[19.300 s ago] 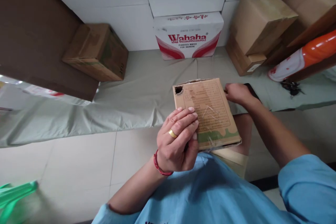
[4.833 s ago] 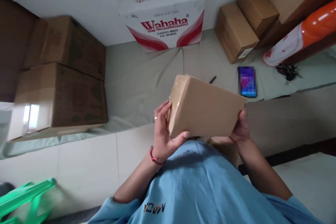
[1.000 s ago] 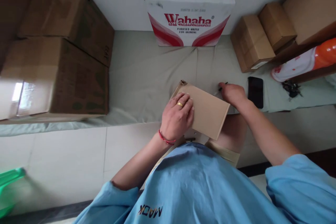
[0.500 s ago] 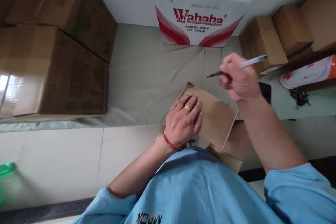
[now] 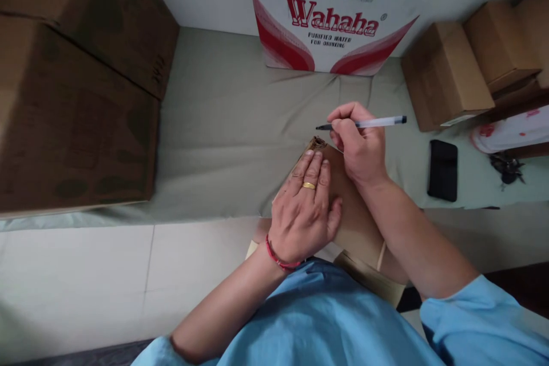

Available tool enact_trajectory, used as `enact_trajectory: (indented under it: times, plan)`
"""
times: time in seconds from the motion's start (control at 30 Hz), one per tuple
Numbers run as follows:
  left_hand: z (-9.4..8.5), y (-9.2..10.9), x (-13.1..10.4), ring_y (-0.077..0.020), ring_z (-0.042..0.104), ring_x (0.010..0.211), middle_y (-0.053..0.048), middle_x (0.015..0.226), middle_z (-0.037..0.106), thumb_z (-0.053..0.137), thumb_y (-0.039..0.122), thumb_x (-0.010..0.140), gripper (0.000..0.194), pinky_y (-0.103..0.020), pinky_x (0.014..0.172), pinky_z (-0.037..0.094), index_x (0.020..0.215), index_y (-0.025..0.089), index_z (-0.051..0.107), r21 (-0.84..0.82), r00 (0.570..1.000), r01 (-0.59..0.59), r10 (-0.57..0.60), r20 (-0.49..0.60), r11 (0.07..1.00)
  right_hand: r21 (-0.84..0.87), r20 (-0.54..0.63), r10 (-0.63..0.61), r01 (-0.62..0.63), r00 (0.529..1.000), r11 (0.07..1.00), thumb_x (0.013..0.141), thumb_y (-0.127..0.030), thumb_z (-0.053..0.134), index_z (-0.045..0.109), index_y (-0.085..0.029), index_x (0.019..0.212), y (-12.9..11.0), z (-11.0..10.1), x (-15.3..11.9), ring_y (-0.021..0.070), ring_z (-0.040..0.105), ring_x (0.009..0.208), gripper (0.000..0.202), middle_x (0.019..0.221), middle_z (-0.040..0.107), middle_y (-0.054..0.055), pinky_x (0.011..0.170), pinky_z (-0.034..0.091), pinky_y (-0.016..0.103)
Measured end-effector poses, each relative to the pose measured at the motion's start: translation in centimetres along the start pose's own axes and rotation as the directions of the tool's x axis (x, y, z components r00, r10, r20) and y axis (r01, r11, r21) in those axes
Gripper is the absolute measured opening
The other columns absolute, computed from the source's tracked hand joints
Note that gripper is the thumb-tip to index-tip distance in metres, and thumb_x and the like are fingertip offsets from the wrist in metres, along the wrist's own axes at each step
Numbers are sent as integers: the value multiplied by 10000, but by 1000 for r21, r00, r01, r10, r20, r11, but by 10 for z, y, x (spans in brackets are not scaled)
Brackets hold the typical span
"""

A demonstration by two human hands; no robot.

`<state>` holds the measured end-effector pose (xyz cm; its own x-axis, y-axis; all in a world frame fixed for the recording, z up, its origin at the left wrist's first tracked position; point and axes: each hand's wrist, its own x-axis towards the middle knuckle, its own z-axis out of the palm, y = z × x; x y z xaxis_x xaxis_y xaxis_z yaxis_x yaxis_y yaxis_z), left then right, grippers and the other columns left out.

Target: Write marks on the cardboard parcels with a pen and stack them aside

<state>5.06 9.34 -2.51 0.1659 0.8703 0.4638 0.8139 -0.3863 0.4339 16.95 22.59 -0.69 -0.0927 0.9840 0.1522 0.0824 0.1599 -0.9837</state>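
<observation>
My left hand [image 5: 305, 206] lies flat with its fingers stretched forward, pressed on a brown cardboard piece [image 5: 355, 229] at the table's near edge. I cannot tell whether this is a box or a flat sheet. Its far corner is ragged and dark, just beyond my fingertips. In my right hand [image 5: 360, 146] a pen [image 5: 384, 121] with a pale barrel and a dark front part is gripped by thumb and fingers. The pen's tip points left, close to the ragged corner. My right forearm covers part of the cardboard's right side.
A white and red Wahaha water carton [image 5: 338, 23] stands at the back against the wall. Large cardboard boxes [image 5: 81, 108] are stacked at left. Smaller boxes [image 5: 450, 74] stand at right, near a black phone [image 5: 443, 170], a bunch of keys [image 5: 507, 168] and a white and red roll-shaped pack [image 5: 514, 131].
My right hand has moved left and down with the pen, toward the cardboard's ragged corner. The phone now shows fully. My left hand remains on the cardboard, its fingers straighter.
</observation>
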Motion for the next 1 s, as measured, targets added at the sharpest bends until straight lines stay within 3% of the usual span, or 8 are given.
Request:
enact_trajectory:
  times: [0.13,0.27,0.33,0.5,1.0]
  plan:
    - [-4,4,3,-392,485,1606,-289,1662,533,587,307,1031,669,-513,1276,494,1613,-7,487,65,999,2,-5,38,998,-72,14,-19,20,1000,997,900,-298,671,676,-231,933,-5,-1,1,103,500,633,75,739,612,-39,614,410,250]
    - [-7,8,5,-377,591,1514,-258,1604,610,577,321,1034,596,-462,1222,547,1523,-21,592,147,999,4,-10,43,989,-240,-16,-101,94,995,966,850,-218,626,616,-225,740,-10,-7,-1,104,440,603,110,634,529,-51,588,341,267]
    - [-8,8,6,-375,611,1490,-243,1591,628,581,328,1033,586,-458,1211,555,1509,-11,615,159,999,11,-18,43,987,-284,28,-86,90,996,955,842,-218,613,607,-224,711,-12,-8,-2,108,423,591,132,607,508,-51,576,318,275]
    - [-9,8,8,-383,619,1476,-233,1586,637,576,352,1038,586,-468,1203,559,1503,0,634,159,997,12,-23,68,987,-267,174,-9,56,985,962,832,-236,615,634,-222,733,-14,-8,-2,112,457,596,102,615,542,-53,592,344,281]
    - [-6,6,7,-389,599,1493,-254,1587,627,608,341,1028,588,-478,1230,542,1501,-7,640,119,998,15,-22,58,993,-304,178,51,6,983,953,824,-275,594,602,-229,737,-11,-7,4,124,456,621,99,611,519,-52,621,355,285]
